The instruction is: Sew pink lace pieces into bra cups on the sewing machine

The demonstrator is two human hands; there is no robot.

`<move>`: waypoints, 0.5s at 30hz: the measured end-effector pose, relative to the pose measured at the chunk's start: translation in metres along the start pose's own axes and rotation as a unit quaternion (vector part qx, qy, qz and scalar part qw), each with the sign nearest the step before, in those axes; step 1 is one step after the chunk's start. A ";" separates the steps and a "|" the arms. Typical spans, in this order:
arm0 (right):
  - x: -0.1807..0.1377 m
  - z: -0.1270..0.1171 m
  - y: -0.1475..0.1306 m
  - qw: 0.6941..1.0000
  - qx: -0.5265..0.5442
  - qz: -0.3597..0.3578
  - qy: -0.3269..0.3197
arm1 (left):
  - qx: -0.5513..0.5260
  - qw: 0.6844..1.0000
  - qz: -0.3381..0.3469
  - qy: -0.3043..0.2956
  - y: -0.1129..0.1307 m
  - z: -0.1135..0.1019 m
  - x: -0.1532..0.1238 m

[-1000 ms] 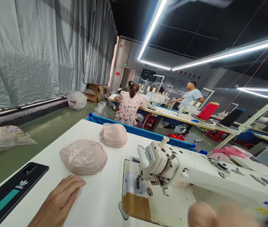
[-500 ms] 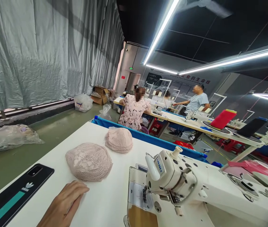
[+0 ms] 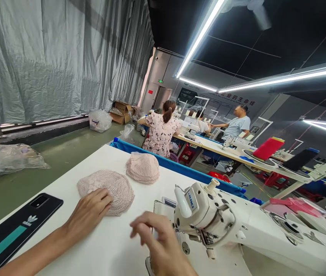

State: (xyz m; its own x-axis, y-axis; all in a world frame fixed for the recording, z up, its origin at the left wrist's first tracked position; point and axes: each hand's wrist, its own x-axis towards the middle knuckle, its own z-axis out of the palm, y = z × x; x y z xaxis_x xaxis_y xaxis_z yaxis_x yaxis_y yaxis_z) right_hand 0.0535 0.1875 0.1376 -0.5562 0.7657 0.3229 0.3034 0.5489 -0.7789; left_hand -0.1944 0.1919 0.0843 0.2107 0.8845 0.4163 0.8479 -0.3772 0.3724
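Note:
My left hand lies on the near edge of a pile of pale pink lace pieces, fingers loosely bent over the top and not closed round it. Behind that pile, a second, smaller stack of pale pink cup-shaped fabric pieces sits on the white table. My right hand hovers in front of the sewing machine, partly hiding its needle area. Its fingers are curved and apart, with nothing visible in them.
A black phone lies at the table's left edge. A blue cloth trough runs along the far edge. Red thread cone and black thread cone stand at right. Co-workers, one in a patterned top, are at benches beyond.
My left hand has moved forward from the table onto the lace pile. My right hand has come into view from below, beside the machine. The view has shifted slightly.

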 end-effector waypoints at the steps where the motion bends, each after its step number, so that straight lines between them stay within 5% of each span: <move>1: 0.009 0.008 0.005 1.000 -0.008 -0.005 -0.008 | -0.005 1.000 -0.004 -0.007 0.000 0.000 0.003; 8: 0.054 0.051 0.055 0.992 -0.111 -0.045 0.031 | -0.074 0.995 -0.062 -0.037 0.000 -0.010 0.012; 15: 0.058 0.063 0.064 0.981 -0.169 -0.044 0.080 | -0.129 0.988 -0.082 -0.039 -0.004 -0.017 0.023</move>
State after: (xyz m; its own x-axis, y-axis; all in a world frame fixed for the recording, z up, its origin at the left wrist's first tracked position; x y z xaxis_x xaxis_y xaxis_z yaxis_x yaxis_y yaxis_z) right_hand -0.0083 0.2462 0.0728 -0.4712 0.7380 0.4830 0.5144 0.6748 -0.5293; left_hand -0.2017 0.2090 0.1063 0.1255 0.9540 0.2722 0.7243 -0.2757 0.6320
